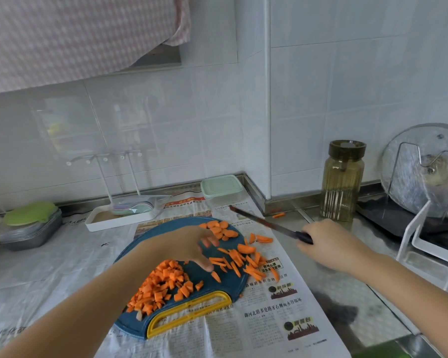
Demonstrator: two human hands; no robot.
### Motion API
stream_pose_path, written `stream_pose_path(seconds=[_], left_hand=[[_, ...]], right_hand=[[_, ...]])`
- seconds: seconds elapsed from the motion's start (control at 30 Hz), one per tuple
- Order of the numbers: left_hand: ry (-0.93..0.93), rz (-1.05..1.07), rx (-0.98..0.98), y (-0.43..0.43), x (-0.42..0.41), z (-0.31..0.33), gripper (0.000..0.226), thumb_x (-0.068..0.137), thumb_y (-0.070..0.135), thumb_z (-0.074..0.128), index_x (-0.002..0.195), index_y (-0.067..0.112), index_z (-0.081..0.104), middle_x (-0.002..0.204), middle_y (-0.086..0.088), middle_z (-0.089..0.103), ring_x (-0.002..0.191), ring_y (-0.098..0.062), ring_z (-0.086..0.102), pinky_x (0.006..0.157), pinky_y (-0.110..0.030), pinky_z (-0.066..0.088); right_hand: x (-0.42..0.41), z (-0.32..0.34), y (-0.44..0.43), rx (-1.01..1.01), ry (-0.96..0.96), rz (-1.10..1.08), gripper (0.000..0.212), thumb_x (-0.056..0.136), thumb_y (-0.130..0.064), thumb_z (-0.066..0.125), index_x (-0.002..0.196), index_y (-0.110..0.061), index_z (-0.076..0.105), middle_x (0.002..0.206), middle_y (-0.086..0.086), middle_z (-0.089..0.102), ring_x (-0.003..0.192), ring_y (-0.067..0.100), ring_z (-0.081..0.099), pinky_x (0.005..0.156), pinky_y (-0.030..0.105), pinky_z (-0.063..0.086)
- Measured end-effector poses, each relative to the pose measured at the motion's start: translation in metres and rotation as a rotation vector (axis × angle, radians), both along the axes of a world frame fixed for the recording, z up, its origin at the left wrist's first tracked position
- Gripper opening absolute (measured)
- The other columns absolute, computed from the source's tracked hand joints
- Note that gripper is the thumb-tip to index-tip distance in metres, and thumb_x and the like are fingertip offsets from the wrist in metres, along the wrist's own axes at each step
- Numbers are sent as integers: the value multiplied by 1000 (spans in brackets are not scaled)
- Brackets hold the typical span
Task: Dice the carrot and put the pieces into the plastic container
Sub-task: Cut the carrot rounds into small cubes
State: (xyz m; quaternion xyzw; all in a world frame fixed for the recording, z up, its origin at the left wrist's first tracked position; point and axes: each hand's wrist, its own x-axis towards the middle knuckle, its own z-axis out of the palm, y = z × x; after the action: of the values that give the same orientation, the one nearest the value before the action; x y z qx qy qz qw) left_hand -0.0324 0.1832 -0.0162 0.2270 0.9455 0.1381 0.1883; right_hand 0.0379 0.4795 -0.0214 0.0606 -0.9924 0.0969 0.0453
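A blue cutting board (212, 284) with a yellow handle lies on newspaper. A heap of diced carrot (161, 285) covers its near left part. Carrot strips (243, 262) lie at its right edge, and round carrot slices (221, 228) at its far end. My left hand (192, 245) hovers over the board's middle with fingers spread toward the slices, holding nothing I can see. My right hand (326, 244) grips the dark handle of a knife (267, 224), lifted off to the right with the blade pointing far left. The plastic container (221, 189) with a pale green lid stands behind the board.
A white tray (119, 218) with a rack stands at the back left, a grey container (29, 228) with a green lid farther left. A tinted jar (343, 179), a glass lid on a white rack (424, 202) and one stray carrot piece (278, 215) are at the right.
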Motion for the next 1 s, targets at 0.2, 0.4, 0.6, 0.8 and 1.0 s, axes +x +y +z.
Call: stream_pose_path(seconds=[0.2, 0.4, 0.6, 0.8, 1.0], left_hand=[[52, -45, -20, 8, 3, -17, 50, 75, 36, 78, 117, 22, 55, 113, 8, 56, 100, -8, 53, 82, -16, 43], [100, -67, 49, 14, -2, -18, 25, 81, 29, 73, 103, 24, 64, 99, 14, 60, 96, -4, 57, 75, -9, 42], [184, -89, 138, 50, -24, -14, 28, 88, 34, 65, 115, 25, 64, 103, 10, 61, 94, -7, 57, 83, -22, 46], [203, -229, 1, 71, -32, -21, 35, 90, 38, 61, 121, 24, 64, 110, 2, 62, 89, -7, 52, 72, -17, 38], [269, -276, -16, 75, -29, -23, 19, 90, 22, 59, 106, 13, 67, 101, -3, 65, 91, -16, 59, 77, -25, 46]], right_hand=[[-15, -3, 6, -145, 15, -74, 31, 92, -28, 53, 62, -19, 50, 60, 1, 54, 52, 17, 50, 49, 29, 34], [-19, 1, 14, -198, 29, -135, 36, 91, -25, 54, 56, -19, 45, 57, 2, 51, 51, 17, 49, 48, 29, 32], [-22, -4, 17, -225, -11, -194, 36, 91, -25, 55, 57, -15, 47, 57, 3, 50, 51, 17, 47, 46, 28, 31], [-26, -13, 15, -232, -57, -203, 36, 90, -26, 55, 57, -16, 45, 58, 3, 50, 55, 20, 48, 47, 28, 30], [-28, -14, 6, -289, -72, -196, 38, 91, -25, 56, 56, -16, 43, 54, 1, 45, 48, 17, 42, 46, 28, 28]])
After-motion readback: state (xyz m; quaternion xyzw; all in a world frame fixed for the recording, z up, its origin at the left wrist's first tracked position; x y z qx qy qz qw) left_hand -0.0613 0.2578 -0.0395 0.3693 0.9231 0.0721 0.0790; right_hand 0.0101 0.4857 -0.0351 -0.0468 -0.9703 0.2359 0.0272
